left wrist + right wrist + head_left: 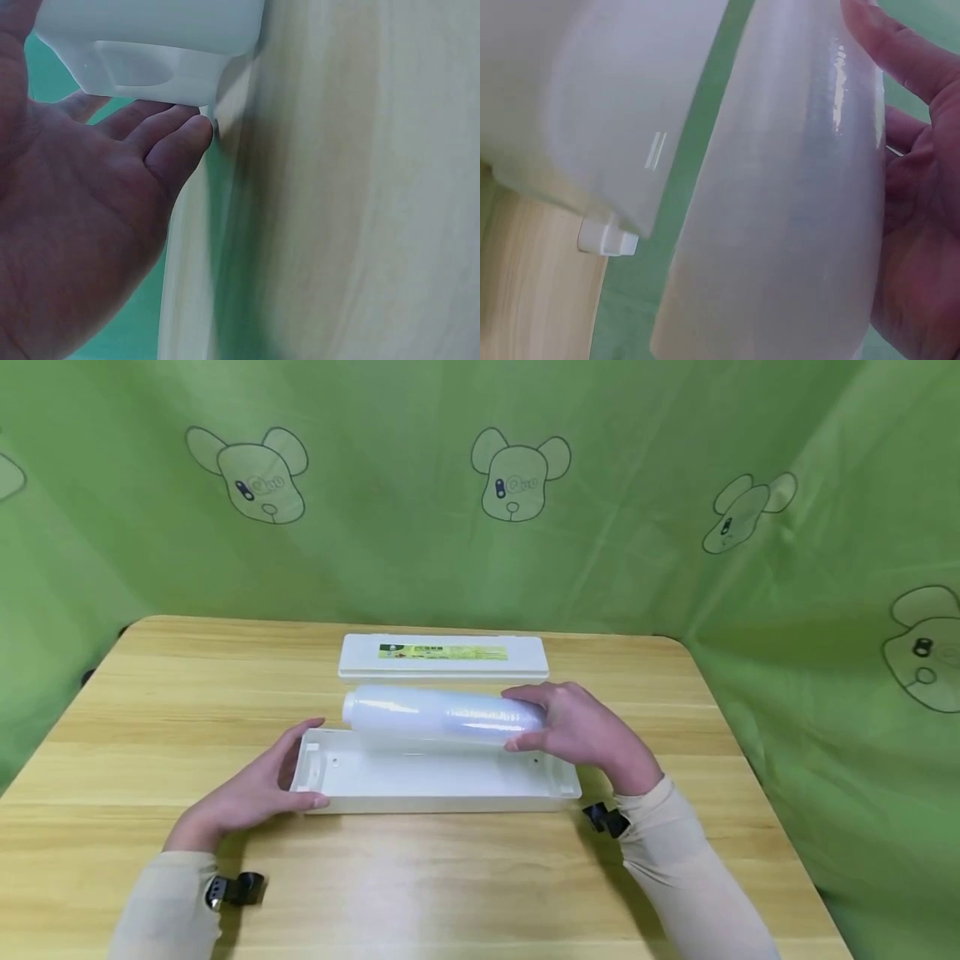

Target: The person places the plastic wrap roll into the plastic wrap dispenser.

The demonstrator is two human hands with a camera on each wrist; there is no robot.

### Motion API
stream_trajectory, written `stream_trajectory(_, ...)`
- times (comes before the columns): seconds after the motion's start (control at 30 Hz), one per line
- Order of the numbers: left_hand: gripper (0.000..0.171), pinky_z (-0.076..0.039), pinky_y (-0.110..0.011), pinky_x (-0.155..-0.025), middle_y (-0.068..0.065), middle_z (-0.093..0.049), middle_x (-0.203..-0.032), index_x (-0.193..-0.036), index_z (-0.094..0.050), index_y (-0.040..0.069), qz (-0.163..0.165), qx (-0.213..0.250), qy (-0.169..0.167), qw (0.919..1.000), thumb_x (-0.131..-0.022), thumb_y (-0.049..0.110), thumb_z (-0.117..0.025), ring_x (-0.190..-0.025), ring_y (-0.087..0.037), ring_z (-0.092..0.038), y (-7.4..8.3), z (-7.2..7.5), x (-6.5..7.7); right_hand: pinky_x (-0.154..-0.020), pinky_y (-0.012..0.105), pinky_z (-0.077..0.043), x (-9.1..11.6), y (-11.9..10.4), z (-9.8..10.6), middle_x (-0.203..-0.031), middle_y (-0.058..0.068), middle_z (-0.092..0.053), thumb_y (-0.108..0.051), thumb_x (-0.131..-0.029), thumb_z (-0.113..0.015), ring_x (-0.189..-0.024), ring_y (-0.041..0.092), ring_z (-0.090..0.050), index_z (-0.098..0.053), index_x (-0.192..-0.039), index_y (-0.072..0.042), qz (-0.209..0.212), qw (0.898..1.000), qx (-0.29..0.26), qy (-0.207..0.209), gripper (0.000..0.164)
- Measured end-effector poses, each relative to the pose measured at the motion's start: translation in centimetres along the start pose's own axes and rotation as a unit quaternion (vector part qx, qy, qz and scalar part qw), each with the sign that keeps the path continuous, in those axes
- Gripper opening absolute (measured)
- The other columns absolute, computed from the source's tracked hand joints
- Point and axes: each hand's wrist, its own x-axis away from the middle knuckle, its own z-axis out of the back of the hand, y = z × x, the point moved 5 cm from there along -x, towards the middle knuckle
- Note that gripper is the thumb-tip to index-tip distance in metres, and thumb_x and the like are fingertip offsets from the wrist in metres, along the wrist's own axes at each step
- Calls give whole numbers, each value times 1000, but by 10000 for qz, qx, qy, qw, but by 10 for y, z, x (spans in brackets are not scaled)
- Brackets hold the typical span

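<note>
A roll of cling film, pale and shiny, is held above the back part of an open white box. My right hand grips the roll's right end, thumb in front and fingers behind. Up close in the right wrist view, the cling film roll lies against the right hand. At the box's left end, my left hand holds it between thumb and fingers. The left wrist view has the left hand with fingertips against the underside of the white box.
Behind the roll lies a white lid with a green and yellow label. All of it is on a wooden table. Green curtains printed with bear heads hang at the back and right.
</note>
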Motion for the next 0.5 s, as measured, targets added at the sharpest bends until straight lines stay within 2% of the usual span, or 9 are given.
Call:
stream_trajectory(0.17, 100, -42, -34, -100, -25, -31, -149, -156, -12, 15, 2, 121, -37, 9999, -84, 18, -80, -127, -40, -44, 1, -1, -3, -77, 34, -49, 3, -4, -1, -103, -2, -66, -36, -77, -84, -82, 15, -58, -63, -131, -13, 108, 9999, 86, -42, 63)
stream_trajectory(0.4, 100, -35, -49, -104, -25, -26, -153, -156, -12, 15, 25, 60, 6, 10000, -83, 19, -80, -131, -42, -40, 2, -1, -1, -81, 35, -49, 6, -11, -7, -109, 0, -66, -36, -78, -84, -87, 15, -57, -61, -133, -11, 75, 9997, 137, -177, 64)
stream_trajectory(0.5, 99, -33, -52, -105, -24, -25, -154, -156, -12, 14, 22, 90, -32, 10000, -84, 18, -80, -132, -43, -38, 0, -2, 0, -81, 35, -49, 8, -12, -10, -110, 0, -66, -36, -78, -84, -87, 15, -58, -61, -133, -11, 89, 9996, 180, -183, 65)
